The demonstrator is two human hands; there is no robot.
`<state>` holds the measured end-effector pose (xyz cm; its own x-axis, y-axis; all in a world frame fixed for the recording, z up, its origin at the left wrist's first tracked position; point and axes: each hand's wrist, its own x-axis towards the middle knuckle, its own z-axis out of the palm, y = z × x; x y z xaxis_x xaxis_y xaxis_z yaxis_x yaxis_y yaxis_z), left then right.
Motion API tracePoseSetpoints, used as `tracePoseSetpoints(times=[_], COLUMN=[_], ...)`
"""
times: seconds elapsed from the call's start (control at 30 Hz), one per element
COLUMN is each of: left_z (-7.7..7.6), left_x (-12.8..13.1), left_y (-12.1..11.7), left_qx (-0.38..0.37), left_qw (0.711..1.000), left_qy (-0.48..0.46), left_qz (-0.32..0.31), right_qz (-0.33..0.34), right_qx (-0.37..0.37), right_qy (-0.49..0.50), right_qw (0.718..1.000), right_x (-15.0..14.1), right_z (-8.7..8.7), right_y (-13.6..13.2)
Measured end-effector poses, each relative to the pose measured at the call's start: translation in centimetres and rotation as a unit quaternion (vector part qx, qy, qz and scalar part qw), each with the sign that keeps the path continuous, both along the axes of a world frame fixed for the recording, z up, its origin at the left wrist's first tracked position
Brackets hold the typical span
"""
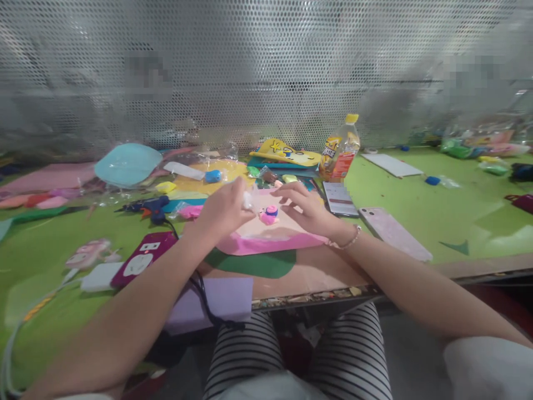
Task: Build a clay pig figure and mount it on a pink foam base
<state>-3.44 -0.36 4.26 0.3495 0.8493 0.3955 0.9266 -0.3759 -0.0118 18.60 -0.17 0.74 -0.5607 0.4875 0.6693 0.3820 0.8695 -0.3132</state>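
Observation:
In the head view, a small clay snail (268,215) with a pink body and a blue-and-pink spiral shell rests on a pale pink sheet with a brighter pink edge (266,244). My left hand (225,210) is closed just left of the snail, pinching a small white lump (249,201) that looks like soft clay, partly hidden by the fingers. To the snail's right, my right hand (306,208) hovers with its fingers apart and bent, holding nothing. A beaded bracelet circles that wrist.
A glue gun (154,209) and a purple power strip (145,258) lie left. Beyond are coloured clay packets and a yellow foam piece (287,153). A drink bottle (340,149), a lit phone (340,199) and a pink phone (393,232) are right. A perforated metal panel (258,72) stands behind.

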Motion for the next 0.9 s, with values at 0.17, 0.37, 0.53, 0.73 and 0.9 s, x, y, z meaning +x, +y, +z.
tracePoseSetpoints(times=[0.17, 0.37, 0.53, 0.73, 0.9], left_z=[-1.5, -2.5, -2.6, -2.3, -2.1], left_x=[1.5, 1.6, 2.2, 2.5, 2.5], left_y=[-1.0, -0.9, -1.5, -1.7, -1.6], left_qx=[-0.033, -0.025, -0.039, -0.069, -0.098], left_qw=[0.995, 0.993, 0.992, 0.989, 0.986], left_qy=[-0.047, -0.037, -0.018, 0.004, -0.006], left_qz=[-0.079, -0.112, -0.118, -0.134, -0.133], right_qz=[0.033, 0.005, -0.003, -0.026, -0.041], right_qx=[0.015, -0.007, -0.044, -0.07, -0.086], right_qy=[-0.039, 0.032, 0.062, 0.06, 0.084], right_qw=[0.999, 0.999, 0.997, 0.995, 0.992], right_x=[-1.5, -1.7, -2.2, -2.3, -2.0], right_z=[-0.3, -0.8, -0.8, -0.7, -0.5], right_y=[-0.8, -0.6, -0.7, -1.1, -0.9])
